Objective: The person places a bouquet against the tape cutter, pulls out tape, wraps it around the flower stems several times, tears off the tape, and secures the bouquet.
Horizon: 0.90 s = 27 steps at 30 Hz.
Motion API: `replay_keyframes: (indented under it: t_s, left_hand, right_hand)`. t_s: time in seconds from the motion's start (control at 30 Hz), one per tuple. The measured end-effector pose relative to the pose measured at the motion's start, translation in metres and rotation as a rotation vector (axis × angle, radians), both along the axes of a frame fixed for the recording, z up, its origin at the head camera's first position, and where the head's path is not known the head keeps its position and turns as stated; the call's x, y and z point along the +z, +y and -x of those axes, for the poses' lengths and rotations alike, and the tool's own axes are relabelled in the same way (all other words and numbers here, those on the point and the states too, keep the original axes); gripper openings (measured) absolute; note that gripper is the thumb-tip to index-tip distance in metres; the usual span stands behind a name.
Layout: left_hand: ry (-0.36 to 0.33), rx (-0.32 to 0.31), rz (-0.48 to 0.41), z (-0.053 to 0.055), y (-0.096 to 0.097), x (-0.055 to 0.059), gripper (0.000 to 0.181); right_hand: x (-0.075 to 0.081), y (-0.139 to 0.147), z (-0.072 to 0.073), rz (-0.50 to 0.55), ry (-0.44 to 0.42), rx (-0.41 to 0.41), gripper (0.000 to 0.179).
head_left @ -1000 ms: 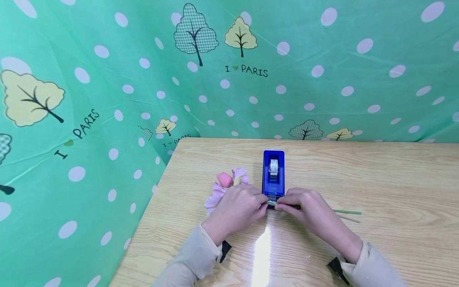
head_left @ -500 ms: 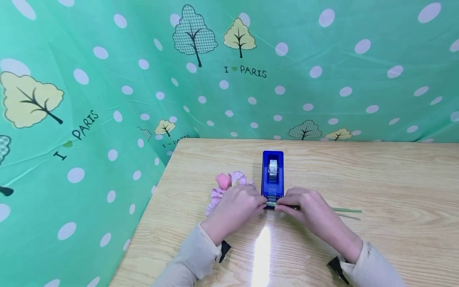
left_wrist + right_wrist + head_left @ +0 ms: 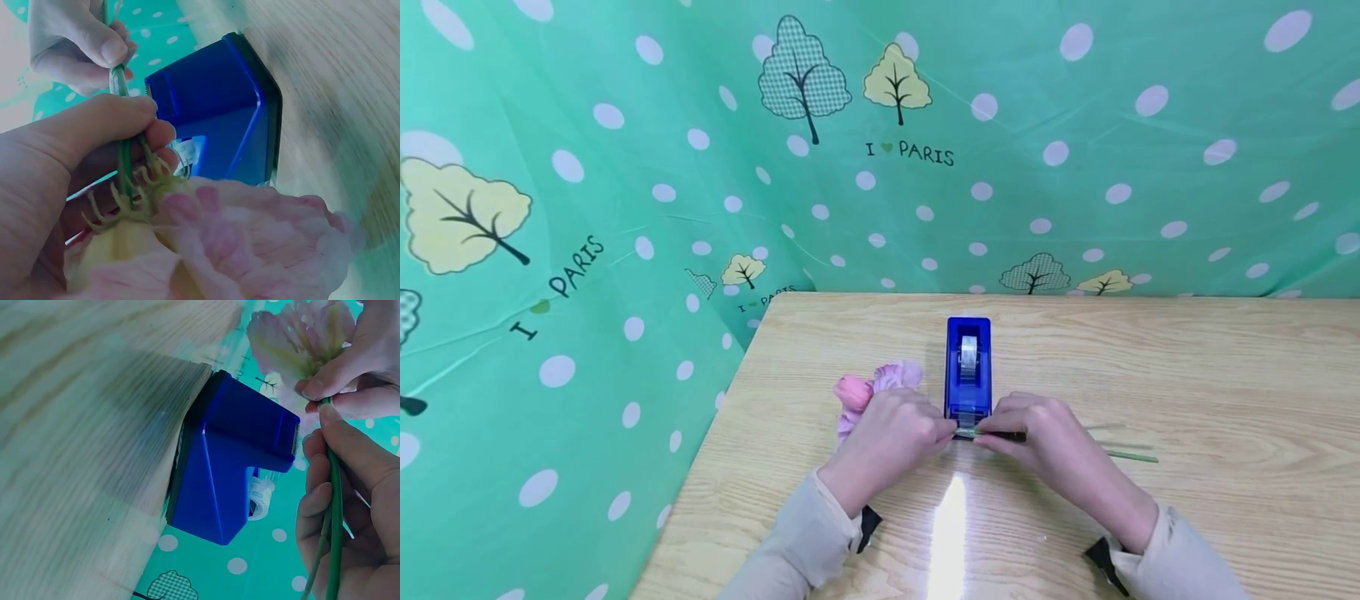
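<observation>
A bunch of flowers, with lilac-pink petals (image 3: 898,375) and a pink bud (image 3: 853,392), lies sideways across the front of a blue tape dispenser (image 3: 967,398). My left hand (image 3: 895,429) pinches its green stems (image 3: 119,81) just below the blooms. Further along the stems, my right hand (image 3: 1045,433) pinches them between thumb and fingers, their lower ends poking out past it. A glossy patch, apparently clear tape, shows on the stems between my fingertips, close to the dispenser's toothed cutter (image 3: 296,440). My left hand hides part of the blooms in the head view.
The dispenser stands on a wood-grain table (image 3: 1225,400) with a roll of clear tape (image 3: 968,354) in it. Behind and to the left hangs a green dotted curtain (image 3: 985,150). Black straps show at both sleeve cuffs.
The bunch has turned about its length: the pink bud has shifted left and slightly down, and the stem ends have changed places and spread. Both hands stay almost in place at the dispenser.
</observation>
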State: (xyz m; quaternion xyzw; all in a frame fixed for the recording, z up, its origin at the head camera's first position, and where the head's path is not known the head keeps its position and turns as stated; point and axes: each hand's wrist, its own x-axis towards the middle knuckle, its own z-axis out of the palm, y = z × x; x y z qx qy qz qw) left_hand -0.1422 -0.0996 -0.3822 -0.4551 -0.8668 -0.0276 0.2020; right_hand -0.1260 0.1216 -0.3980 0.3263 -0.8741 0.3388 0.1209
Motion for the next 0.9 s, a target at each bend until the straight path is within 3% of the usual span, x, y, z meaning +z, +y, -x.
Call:
replay_keyframes:
  t_s: [0.13,0.4,0.6,0.8,0.9]
  left_hand:
    - [0.009,0.004,0.005,-0.0015,0.0003,0.0022,0.022]
    - [-0.054,0.048,-0.021,-0.0028,0.0011,0.0012,0.014]
    - [-0.126,0.09,0.018,-0.0037,0.0029,0.0001,0.015]
    - [-0.216,0.073,0.068,-0.0037,0.0045,-0.0002,0.015]
    - [-0.228,0.08,0.11,-0.0039,0.0049,0.0003,0.016]
  right_hand:
    - [0.0014,-0.0014,-0.001,-0.001,-0.013,0.0,0.014]
    - [0.0018,-0.0006,-0.0005,0.015,-0.043,0.012,0.014]
    - [-0.002,0.0008,0.0018,0.027,-0.042,0.02,0.014]
    - [-0.0016,-0.0004,0.0014,0.005,-0.045,0.006,0.014]
    - [-0.0009,-0.0027,0.0001,-0.026,-0.076,-0.019,0.013]
